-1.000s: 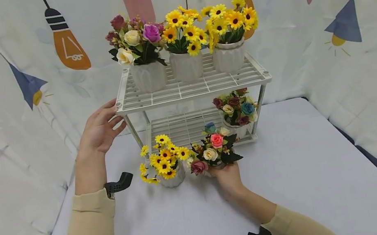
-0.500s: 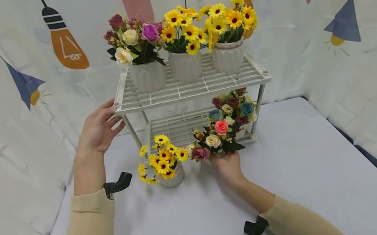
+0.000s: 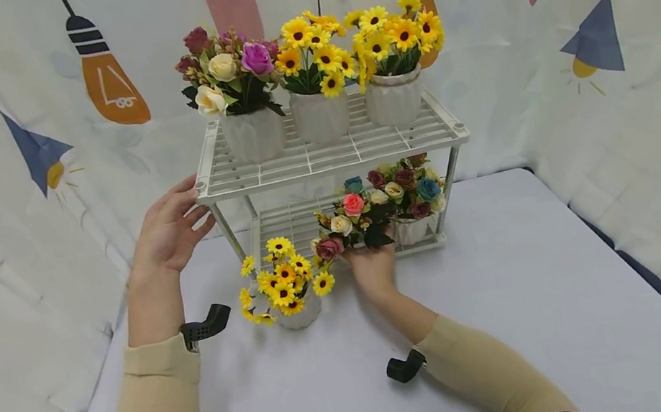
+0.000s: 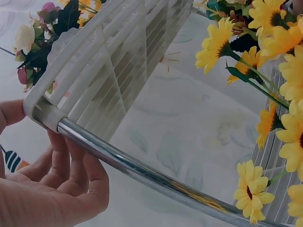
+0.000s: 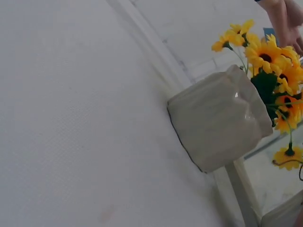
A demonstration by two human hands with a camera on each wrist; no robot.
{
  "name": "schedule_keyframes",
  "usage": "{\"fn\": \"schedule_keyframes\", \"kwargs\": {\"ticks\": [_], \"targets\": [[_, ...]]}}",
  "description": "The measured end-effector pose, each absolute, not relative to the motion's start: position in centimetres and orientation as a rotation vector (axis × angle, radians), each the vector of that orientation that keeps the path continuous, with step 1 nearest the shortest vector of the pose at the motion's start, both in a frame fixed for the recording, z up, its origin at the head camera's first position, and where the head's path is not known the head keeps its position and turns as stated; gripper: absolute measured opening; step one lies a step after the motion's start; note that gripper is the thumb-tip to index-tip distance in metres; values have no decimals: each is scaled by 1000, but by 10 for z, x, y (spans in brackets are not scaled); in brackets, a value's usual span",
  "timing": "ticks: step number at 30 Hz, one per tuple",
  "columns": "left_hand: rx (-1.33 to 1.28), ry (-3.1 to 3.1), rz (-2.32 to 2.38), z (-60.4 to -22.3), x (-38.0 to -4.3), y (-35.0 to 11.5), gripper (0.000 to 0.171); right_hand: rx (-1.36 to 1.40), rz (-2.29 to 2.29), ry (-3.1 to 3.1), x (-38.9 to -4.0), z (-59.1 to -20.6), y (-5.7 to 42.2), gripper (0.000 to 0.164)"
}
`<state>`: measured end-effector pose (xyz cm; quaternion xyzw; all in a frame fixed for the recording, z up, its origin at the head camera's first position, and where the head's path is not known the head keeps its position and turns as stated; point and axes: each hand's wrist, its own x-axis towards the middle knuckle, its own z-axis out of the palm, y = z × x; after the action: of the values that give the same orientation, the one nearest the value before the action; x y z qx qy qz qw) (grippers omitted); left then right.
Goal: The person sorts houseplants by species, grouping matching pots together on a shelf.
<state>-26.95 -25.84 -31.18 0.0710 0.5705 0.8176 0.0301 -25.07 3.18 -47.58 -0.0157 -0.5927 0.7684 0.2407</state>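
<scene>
My left hand (image 3: 164, 232) holds the front left corner of a white two-tier shelf rack (image 3: 333, 164); in the left wrist view its thumb and fingers (image 4: 71, 165) touch that corner by the metal post. With my right hand (image 3: 374, 271) I grip a flower pot of mixed roses (image 3: 353, 215) at the front of the lower tier. Its pot is mostly hidden behind the hand and blooms. Just right of it, a second pot of roses (image 3: 414, 227) stands on the lower tier. Left of the hand, a pot of yellow daisies (image 3: 299, 313) stands on the table before the rack.
On the upper tier stand a pot of roses (image 3: 255, 137) and two pots of yellow daisies, one in the middle (image 3: 321, 118) and one at right (image 3: 395, 102). A printed curtain (image 3: 501, 90) hangs behind. A white cloth covers the table (image 3: 554, 285).
My right hand has carried the rose pot from in front of the rack forward and slightly left, to the lower tier's front. My left hand keeps its hold on the rack corner.
</scene>
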Motion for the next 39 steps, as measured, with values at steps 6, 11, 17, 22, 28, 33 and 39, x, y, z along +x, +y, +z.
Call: {"fn": "schedule_keyframes", "kwargs": {"ticks": [6,11,17,22,28,33,39], "targets": [[215,1784,2514,-314,-270,-257,51,-46,2137,-1514,-265,-481,27,86],[223,1788,2528,-314,-270,-258,52,-69,1939,-1684,-273,-484,27,80],[210,1776,2537,-314,-269,-259,53,-49,1967,-1719,-271,-486,28,85],[202,1780,2541,-314,-269,-258,53,-150,1933,-1896,-254,-483,33,93],[210,1779,2546,-312,-270,-258,50,-223,1989,-2033,-223,-473,36,89],[217,1758,2561,-313,-271,-258,50,-101,2023,-2089,-200,-476,39,80],[217,1752,2559,-316,-272,-257,50,39,1970,-2153,-181,-489,35,75]]}}
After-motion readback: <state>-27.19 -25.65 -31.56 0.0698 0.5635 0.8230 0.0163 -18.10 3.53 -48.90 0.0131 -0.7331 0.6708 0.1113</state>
